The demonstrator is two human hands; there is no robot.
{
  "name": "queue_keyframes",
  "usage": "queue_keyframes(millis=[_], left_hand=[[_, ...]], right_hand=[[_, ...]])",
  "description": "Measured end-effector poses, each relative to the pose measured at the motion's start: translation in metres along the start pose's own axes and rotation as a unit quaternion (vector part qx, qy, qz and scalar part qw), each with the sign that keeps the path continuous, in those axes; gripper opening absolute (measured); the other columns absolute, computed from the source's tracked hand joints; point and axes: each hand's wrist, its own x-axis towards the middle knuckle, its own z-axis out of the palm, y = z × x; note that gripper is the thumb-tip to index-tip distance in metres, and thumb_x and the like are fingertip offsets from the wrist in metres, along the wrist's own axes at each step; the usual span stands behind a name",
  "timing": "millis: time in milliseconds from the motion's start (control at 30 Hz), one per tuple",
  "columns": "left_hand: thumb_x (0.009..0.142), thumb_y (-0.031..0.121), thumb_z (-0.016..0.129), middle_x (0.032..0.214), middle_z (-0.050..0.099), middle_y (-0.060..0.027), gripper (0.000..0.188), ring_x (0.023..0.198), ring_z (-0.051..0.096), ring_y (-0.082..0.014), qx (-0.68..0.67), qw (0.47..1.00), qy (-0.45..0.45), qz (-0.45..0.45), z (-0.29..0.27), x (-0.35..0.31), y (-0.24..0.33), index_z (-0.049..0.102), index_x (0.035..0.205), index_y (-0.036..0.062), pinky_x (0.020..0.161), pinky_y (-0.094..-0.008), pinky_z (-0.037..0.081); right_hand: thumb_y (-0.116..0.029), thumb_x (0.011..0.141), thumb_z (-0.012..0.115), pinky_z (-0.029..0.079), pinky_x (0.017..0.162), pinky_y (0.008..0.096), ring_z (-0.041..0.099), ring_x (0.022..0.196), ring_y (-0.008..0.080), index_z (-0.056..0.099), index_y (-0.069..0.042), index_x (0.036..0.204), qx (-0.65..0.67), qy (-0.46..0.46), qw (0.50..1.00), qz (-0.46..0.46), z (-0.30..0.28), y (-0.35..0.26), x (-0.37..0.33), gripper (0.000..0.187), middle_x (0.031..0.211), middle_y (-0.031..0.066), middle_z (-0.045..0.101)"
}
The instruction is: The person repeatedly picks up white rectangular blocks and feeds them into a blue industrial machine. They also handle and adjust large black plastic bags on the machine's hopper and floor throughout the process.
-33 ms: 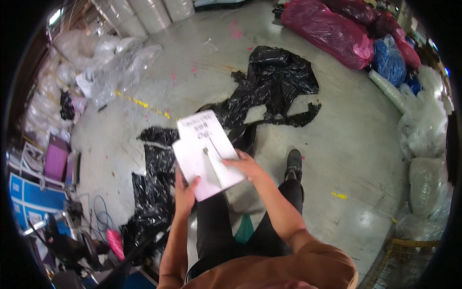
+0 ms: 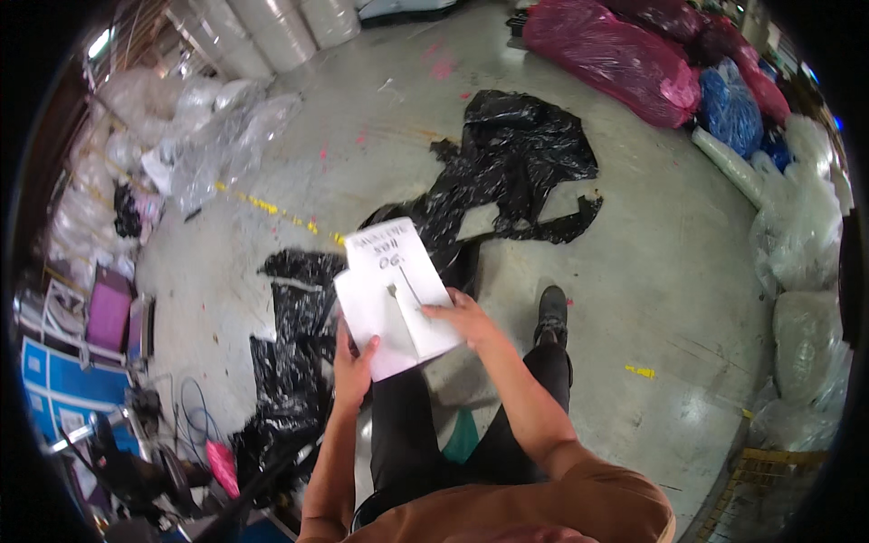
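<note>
Pinching a flat, black-lettered white card in left grip and right grip — above crumpled black plastic sheeting on grey floor.

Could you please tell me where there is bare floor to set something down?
Open floor lies right of the dark shoe, up to the clear bags; a small yellow mark is on it. Another patch lies between the clear plastic heap and the black sheeting. The lower left is crowded with dark equipment and a pink bundle.
</note>
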Motion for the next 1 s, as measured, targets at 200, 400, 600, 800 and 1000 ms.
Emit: queue_keyframes(millis=[200, 400, 600, 800, 1000], left_hand=[[0.092, 0.027, 0.081, 0.144, 0.05, -0.0243, 0.102, 0.104, 0.066, -0.022, 0.078, 0.994, -0.037, -0.063, 0.103, 0.078, 0.004, 0.013, 0.164, 0.0002, 0.089, -0.0339, 0.054], [0.085, 0.024, 0.085, 0.146, 0.048, -0.0258, 0.11, 0.12, 0.06, -0.0326, 0.077, 0.996, -0.053, 0.009, 0.123, 0.117, 0.03, 0.012, 0.165, 0.0058, 0.102, -0.0421, 0.05], [0.083, 0.033, 0.085, 0.151, 0.046, -0.0297, 0.109, 0.129, 0.058, -0.0373, 0.109, 0.993, -0.003, -0.033, 0.12, 0.15, 0.009, 0.018, 0.163, 0.0003, 0.107, -0.0424, 0.047], [0.08, 0.037, 0.086, 0.157, 0.039, -0.0322, 0.11, 0.141, 0.046, -0.0429, 0.255, 0.964, -0.05, 0.062, 0.215, 0.23, -0.012, 0.023, 0.16, -0.0048, 0.118, -0.0427, 0.037], [0.073, 0.047, 0.088, 0.162, 0.023, -0.0372, 0.132, 0.148, 0.026, -0.0566, 0.426, 0.892, -0.148, -0.016, 0.317, 0.323, -0.157, 0.004, 0.164, 0.0029, 0.122, -0.0576, 0.027]], right_hand=[[-0.016, 0.086, 0.084, 0.051, 0.097, 0.0357, 0.065, 0.108, 0.0203, 0.064, 0.0, 0.13, 0.046, 0.195, 0.949, -0.243, -0.126, -0.088, 0.059, 0.051, 0.122, 0.0104, 0.07], [-0.016, 0.085, 0.085, 0.049, 0.1, 0.0381, 0.063, 0.112, 0.027, 0.054, 0.01, 0.133, 0.003, 0.495, 0.763, -0.415, -0.276, -0.164, 0.075, 0.062, 0.125, 0.0192, 0.066], [-0.023, 0.085, 0.08, 0.044, 0.109, 0.044, 0.057, 0.129, 0.0394, 0.036, 0.009, 0.149, -0.209, 0.61, 0.668, -0.372, -0.314, -0.23, 0.038, 0.084, 0.139, 0.0284, 0.057], [-0.023, 0.087, 0.077, 0.042, 0.111, 0.0464, 0.054, 0.133, 0.0414, 0.036, 0.006, 0.151, -0.268, 0.604, 0.705, -0.257, -0.338, -0.266, 0.031, 0.082, 0.145, 0.0297, 0.053], [-0.018, 0.09, 0.073, 0.04, 0.114, 0.0445, 0.051, 0.138, 0.0416, 0.033, 0.001, 0.156, -0.389, 0.544, 0.716, -0.198, -0.353, -0.191, 0.074, 0.079, 0.149, 0.0275, 0.052]])
